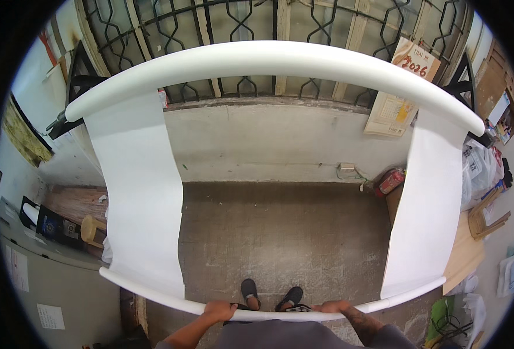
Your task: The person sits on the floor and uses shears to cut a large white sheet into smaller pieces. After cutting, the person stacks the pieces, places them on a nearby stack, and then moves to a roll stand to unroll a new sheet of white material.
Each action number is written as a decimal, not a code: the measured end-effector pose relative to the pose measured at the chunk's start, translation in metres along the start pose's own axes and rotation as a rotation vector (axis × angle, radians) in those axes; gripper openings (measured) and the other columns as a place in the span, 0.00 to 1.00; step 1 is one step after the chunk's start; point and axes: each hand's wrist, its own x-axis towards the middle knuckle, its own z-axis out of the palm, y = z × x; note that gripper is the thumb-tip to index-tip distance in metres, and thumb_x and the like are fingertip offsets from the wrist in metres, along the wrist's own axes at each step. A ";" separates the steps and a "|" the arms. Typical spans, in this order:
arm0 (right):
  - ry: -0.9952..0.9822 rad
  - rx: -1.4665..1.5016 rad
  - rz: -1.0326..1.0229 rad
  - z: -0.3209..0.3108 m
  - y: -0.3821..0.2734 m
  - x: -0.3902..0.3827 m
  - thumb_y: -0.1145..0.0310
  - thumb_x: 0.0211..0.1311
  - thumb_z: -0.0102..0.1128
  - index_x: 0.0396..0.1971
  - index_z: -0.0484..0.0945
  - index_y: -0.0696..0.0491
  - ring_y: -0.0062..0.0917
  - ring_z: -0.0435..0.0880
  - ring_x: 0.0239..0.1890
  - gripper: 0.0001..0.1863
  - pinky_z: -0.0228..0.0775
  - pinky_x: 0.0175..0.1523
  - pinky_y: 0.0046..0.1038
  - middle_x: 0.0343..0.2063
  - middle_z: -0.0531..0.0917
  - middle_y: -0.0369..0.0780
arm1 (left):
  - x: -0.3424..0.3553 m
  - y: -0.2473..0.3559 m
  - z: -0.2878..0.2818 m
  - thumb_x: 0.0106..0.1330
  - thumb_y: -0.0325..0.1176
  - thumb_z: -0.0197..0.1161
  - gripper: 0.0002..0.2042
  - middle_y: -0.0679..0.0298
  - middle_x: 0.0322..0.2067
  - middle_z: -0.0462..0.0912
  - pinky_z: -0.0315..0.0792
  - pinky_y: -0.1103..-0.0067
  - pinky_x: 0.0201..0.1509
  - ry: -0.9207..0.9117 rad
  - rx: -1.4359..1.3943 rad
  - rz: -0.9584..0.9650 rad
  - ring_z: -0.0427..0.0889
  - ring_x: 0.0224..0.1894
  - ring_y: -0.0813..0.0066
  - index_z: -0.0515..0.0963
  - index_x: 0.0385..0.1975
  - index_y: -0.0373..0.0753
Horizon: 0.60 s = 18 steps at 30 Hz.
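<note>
A long, thin white tube (268,316) lies across in front of my body. My left hand (220,310) is closed around it left of centre, and my right hand (332,306) grips it right of centre. Two white sheet strips (143,198) run from the tube, one near each end, up to a thick white roll (274,59). That roll spans the far side on dark wall brackets (85,84). Between the strips is a wide gap through which the floor shows. The undersides of both hands' grips are hidden.
Beyond the roll stand a barred window (239,23) and a hanging calendar (394,110). A red fire extinguisher (391,181) sits by the right strip, with plastic bags (478,171) beyond. At left are a grey cabinet (76,291) and a wooden stool (91,230). My shoes (292,296) rest on the brown floor (286,232).
</note>
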 end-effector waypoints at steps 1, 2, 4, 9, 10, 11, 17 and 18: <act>0.076 -0.123 -0.021 -0.002 -0.001 -0.001 0.30 0.65 0.31 0.50 0.81 0.55 0.44 0.74 0.59 0.43 0.60 0.64 0.43 0.51 0.80 0.51 | -0.002 0.003 0.000 0.71 0.59 0.36 0.34 0.42 0.51 0.77 0.66 0.62 0.60 -0.030 0.030 -0.034 0.75 0.55 0.44 0.78 0.50 0.33; 0.121 -0.229 -0.029 -0.001 -0.004 -0.003 0.30 0.65 0.29 0.51 0.80 0.56 0.44 0.72 0.61 0.45 0.56 0.66 0.43 0.55 0.77 0.51 | -0.003 0.004 -0.002 0.71 0.62 0.32 0.36 0.45 0.56 0.75 0.63 0.61 0.63 -0.057 0.071 -0.061 0.73 0.59 0.49 0.76 0.55 0.36; 0.108 -0.100 -0.010 -0.002 -0.009 -0.009 0.29 0.64 0.28 0.51 0.80 0.56 0.43 0.71 0.62 0.45 0.55 0.67 0.43 0.57 0.75 0.51 | -0.005 0.004 -0.006 0.70 0.64 0.30 0.38 0.45 0.52 0.78 0.64 0.60 0.62 -0.365 -0.101 -0.155 0.75 0.57 0.49 0.76 0.55 0.36; 0.088 0.119 -0.080 -0.012 -0.025 -0.034 0.30 0.66 0.26 0.51 0.80 0.55 0.42 0.71 0.62 0.45 0.57 0.66 0.42 0.57 0.75 0.51 | -0.005 0.005 -0.014 0.68 0.68 0.26 0.44 0.40 0.49 0.79 0.64 0.61 0.62 -0.170 0.175 0.051 0.74 0.57 0.44 0.77 0.50 0.30; 0.125 -0.066 -0.104 -0.013 -0.028 -0.037 0.31 0.66 0.25 0.52 0.79 0.54 0.42 0.71 0.62 0.44 0.57 0.65 0.42 0.58 0.74 0.51 | -0.007 0.005 -0.012 0.68 0.68 0.26 0.43 0.41 0.52 0.77 0.63 0.62 0.64 -0.204 0.077 -0.023 0.72 0.59 0.44 0.77 0.51 0.32; 0.163 -0.233 -0.133 -0.014 -0.029 -0.038 0.32 0.67 0.25 0.54 0.78 0.53 0.41 0.71 0.62 0.44 0.58 0.65 0.42 0.58 0.74 0.50 | -0.006 0.007 -0.010 0.68 0.68 0.27 0.43 0.41 0.53 0.76 0.63 0.62 0.63 -0.195 0.029 0.034 0.72 0.59 0.44 0.77 0.51 0.32; 0.255 -0.003 -0.124 -0.017 -0.023 -0.025 0.32 0.66 0.29 0.46 0.82 0.58 0.48 0.74 0.59 0.44 0.61 0.64 0.40 0.53 0.78 0.54 | -0.015 0.013 -0.014 0.72 0.63 0.27 0.39 0.47 0.46 0.81 0.69 0.63 0.56 -0.005 0.232 0.137 0.80 0.52 0.53 0.78 0.52 0.34; 0.265 -0.059 -0.139 -0.017 -0.021 -0.024 0.31 0.65 0.29 0.46 0.82 0.57 0.47 0.73 0.59 0.44 0.61 0.65 0.39 0.53 0.77 0.53 | -0.016 0.013 -0.020 0.72 0.63 0.27 0.39 0.47 0.43 0.82 0.70 0.62 0.53 -0.010 0.221 0.125 0.80 0.50 0.55 0.77 0.54 0.35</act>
